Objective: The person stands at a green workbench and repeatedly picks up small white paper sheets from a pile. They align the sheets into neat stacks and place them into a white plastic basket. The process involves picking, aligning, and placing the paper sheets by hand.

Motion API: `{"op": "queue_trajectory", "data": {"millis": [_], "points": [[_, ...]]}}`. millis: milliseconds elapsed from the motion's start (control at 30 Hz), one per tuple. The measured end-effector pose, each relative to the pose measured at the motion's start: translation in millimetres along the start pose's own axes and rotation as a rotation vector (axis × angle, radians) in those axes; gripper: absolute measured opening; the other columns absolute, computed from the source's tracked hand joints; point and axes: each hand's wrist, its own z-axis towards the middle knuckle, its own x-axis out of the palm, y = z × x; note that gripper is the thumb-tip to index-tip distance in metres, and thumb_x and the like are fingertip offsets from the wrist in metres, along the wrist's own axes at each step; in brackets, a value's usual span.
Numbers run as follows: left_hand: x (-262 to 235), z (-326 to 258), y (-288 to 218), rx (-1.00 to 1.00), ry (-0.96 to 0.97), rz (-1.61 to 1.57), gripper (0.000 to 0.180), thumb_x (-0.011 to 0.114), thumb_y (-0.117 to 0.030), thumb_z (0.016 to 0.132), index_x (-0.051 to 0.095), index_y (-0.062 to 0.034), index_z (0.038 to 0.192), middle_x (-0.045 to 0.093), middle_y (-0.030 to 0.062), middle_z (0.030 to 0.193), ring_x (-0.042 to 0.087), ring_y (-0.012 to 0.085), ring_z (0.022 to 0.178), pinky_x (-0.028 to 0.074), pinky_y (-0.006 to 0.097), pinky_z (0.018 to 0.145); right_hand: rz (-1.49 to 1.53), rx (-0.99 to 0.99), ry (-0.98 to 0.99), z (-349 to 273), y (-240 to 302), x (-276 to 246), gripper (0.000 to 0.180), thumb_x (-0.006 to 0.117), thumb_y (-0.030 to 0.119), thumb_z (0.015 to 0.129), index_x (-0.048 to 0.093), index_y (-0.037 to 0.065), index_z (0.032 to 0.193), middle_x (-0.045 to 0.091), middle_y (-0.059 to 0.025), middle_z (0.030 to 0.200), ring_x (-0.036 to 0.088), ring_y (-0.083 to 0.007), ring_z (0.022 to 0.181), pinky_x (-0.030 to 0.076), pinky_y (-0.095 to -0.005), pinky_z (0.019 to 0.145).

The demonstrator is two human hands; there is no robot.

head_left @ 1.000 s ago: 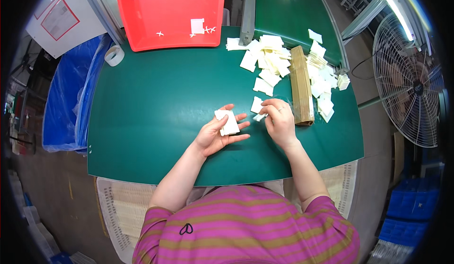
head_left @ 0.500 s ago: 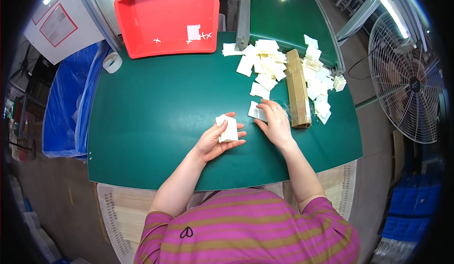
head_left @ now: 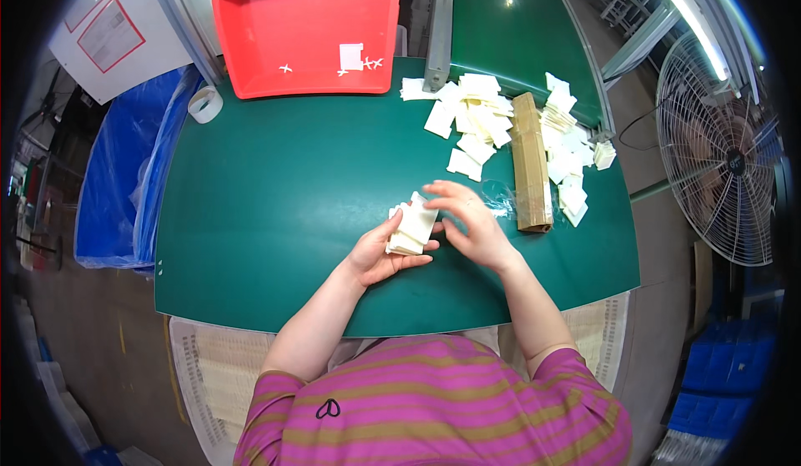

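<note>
The left hand (head_left: 375,253) holds a stack of flat, cream squares (head_left: 411,231) over the smooth green table (head_left: 275,216). The right hand (head_left: 477,226) bends its fingers by the stack; I cannot tell if they grip it. Crinkly clear plastic (head_left: 499,199) lies beside a long cardboard box (head_left: 531,166), near loose squares (head_left: 476,117).

Brightly lit, 2 tube lamps (head_left: 688,17), glint on green belt (head_left: 521,40); dark, bent edges

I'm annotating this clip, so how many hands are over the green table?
2. The left hand has its grip around a stack of white pieces; the right hand is at that stack's right side. No other hand shows, and none seems hidden.
</note>
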Motion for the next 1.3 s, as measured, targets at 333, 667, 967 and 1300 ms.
{"op": "queue_trajectory", "data": {"millis": [333, 667, 967, 1300], "points": [[5, -1, 1, 0.035, -0.060, 0.077, 0.047, 0.035, -0.035, 0.099, 0.031, -0.0057, 0.136, 0.048, 0.0174, 0.127, 0.054, 0.0338, 0.113, 0.052, 0.043, 0.090, 0.078, 0.446, 0.060, -2, -2, 14, 0.041, 0.071, 0.023, 0.077, 0.059, 0.006, 0.112, 0.060, -0.0116, 0.110, 0.055, -0.0284, 0.106, 0.045, -0.0369, 0.088], [10, -2, 0, 0.055, -0.060, 0.069, 0.047, 0.042, -0.028, 0.098, 0.026, -0.0142, 0.140, 0.054, 0.0160, 0.116, 0.057, 0.0332, 0.109, 0.052, 0.045, 0.089, -0.497, 0.346, -0.103, -8, -60, 12, 0.039, 0.068, 0.014, 0.076, 0.057, 0.004, 0.113, 0.057, -0.0134, 0.116, 0.053, -0.0308, 0.110, 0.044, -0.0401, 0.088], [7, 1, 1, 0.048, -0.080, 0.050, 0.042, 0.041, -0.024, 0.098, 0.030, -0.0143, 0.138, 0.052, 0.0176, 0.121, 0.056, 0.0343, 0.110, 0.051, 0.047, 0.091, -0.483, 0.220, -0.111, -11, -28, 12, 0.039, 0.072, 0.014, 0.071, 0.059, 0.009, 0.108, 0.058, -0.0069, 0.112, 0.054, -0.0258, 0.106, 0.042, -0.0382, 0.087], [6, 2, -2, 0.056, -0.010, -0.126, 0.044, 0.039, -0.033, 0.098, 0.030, -0.0150, 0.137, 0.044, 0.0199, 0.131, 0.050, 0.0366, 0.118, 0.052, 0.047, 0.090, -0.259, 0.198, -0.191, 13, -22, 6, 0.022, 0.052, -0.006, 0.070, 0.057, 0.007, 0.087, 0.061, -0.0095, 0.080, 0.060, -0.0265, 0.078, 0.046, -0.0361, 0.065]]}}
